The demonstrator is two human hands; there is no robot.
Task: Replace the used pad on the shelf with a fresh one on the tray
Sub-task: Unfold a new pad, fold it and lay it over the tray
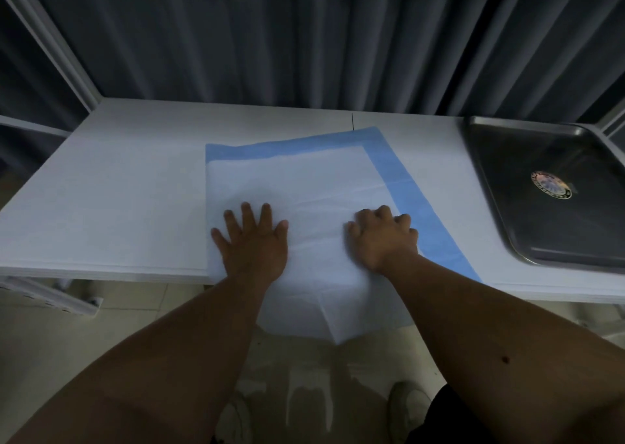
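Dark pleated curtain [270, 38] behind a white shelf [101, 180]. Blue-edged pad [304, 180] mid-frame, overhanging the front edge — left hand [252, 237] spread flat to pin it, right hand [382, 237] curled, bunching the sheet. Steel tray [507, 224] at right — bare, likely awaiting nothing more.

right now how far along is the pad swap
Looks done: the metal tray holds no pad, only a round sticker. In hand: a blue-bordered pad lies on the white shelf, the left hand flat on it, the right hand curled on it. Left: its near end overhangs the shelf edge.
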